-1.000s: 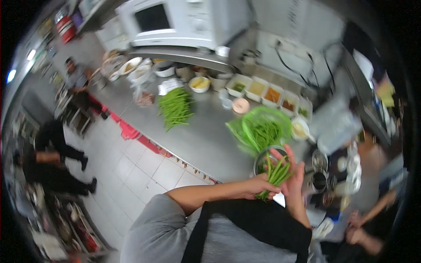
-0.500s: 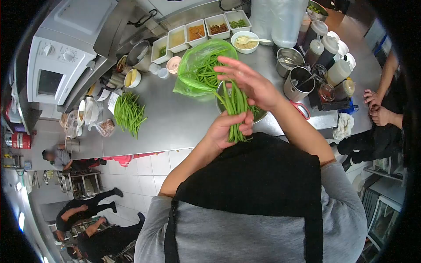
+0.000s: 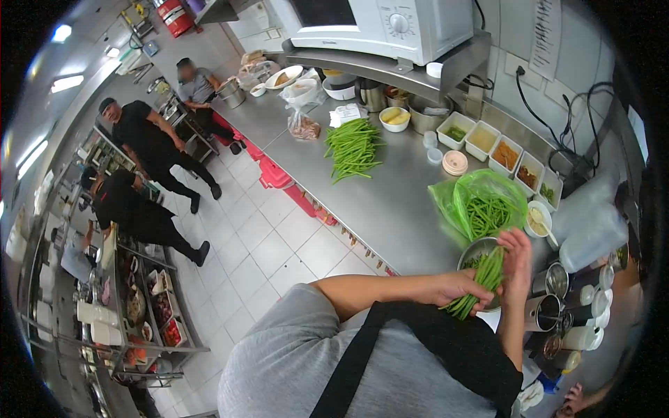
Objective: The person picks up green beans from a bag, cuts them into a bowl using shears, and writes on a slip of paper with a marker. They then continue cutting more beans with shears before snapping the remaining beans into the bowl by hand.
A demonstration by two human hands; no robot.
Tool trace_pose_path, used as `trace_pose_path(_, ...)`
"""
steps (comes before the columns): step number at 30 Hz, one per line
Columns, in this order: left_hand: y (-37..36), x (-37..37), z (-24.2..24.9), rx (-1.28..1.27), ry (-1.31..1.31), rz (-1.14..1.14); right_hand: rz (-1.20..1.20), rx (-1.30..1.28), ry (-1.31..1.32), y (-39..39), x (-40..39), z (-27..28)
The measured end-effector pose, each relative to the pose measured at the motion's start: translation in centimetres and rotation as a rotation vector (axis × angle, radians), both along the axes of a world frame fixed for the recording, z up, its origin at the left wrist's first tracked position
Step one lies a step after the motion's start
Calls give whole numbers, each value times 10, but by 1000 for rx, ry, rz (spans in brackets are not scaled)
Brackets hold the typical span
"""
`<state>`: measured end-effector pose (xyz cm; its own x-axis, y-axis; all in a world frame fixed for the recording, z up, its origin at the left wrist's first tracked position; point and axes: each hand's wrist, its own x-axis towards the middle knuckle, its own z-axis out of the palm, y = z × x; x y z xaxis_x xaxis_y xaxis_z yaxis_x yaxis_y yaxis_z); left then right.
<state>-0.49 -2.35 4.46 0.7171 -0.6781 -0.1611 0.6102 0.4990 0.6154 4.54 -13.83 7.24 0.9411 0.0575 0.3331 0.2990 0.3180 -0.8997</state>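
While left hand [image 3: 461, 287] grips green beans [image 3: 479, 282], long thin bundle, right hand [image 3: 517, 265] spread flat against tips.

floor: white tiles [image 3: 279, 244] | steel counter [image 3: 390, 202] | microwave [image 3: 376, 24] on shelf

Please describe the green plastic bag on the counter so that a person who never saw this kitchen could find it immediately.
Start at the long steel counter under the microwave. Follow it toward the person's hands, past the loose pile of green beans, to the row of white square containers. Just in front of them lies the green plastic bag, open and holding beans; it is the only translucent green thing there.
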Motion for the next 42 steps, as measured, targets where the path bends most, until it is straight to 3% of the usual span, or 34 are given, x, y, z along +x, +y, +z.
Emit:
trace_pose_path(2, 2, 2, 5, -64, 9, 184, 157, 17, 180, -31, 6, -27)
trace_pose_path(5, 7, 7, -3, -52, -111, 266, 500, 33, 415, -47, -5, -47)
trace_pose_path(8, 4, 3, -9, 143, -245, 264, 631, 64, 510, -48, -20, -49)
trace_pose_path(13, 0, 2, -14, 246, -253, 268, 417, -194, 330, -64, -12, -97)
trace_pose_path(16, 1, 0, -8, 263, -259, 251, 269, -127, 346, -60, -19, -84)
trace_pose_path(19, -1, 2, -15, 352, -282, 333, 358, -47, 382, -62, -19, -56)
trace_pose_path(23, 4, 6, -11, 600, -361, 262, 321, -205, 295, -68, -13, -41)
trace_pose_path(26, 9, 11, -13, 651, -501, 196, 342, -317, 234, -68, -18, -25)
trace_pose_path(32, 9, 2, -4, 358, -230, 160, 45, -613, -160, -61, -22, -22)
trace_pose_path(35, 5, -6, -10, 219, -234, 110, -40, -265, 76, -54, -23, -29)
trace_pose_path(38, 9, -6, -8, 224, -210, 158, -162, -55, 34, -57, -12, -34)
trace_pose_path(42, 27, 0, -9, 367, -269, 391, -189, -189, -46, -72, -5, -12)
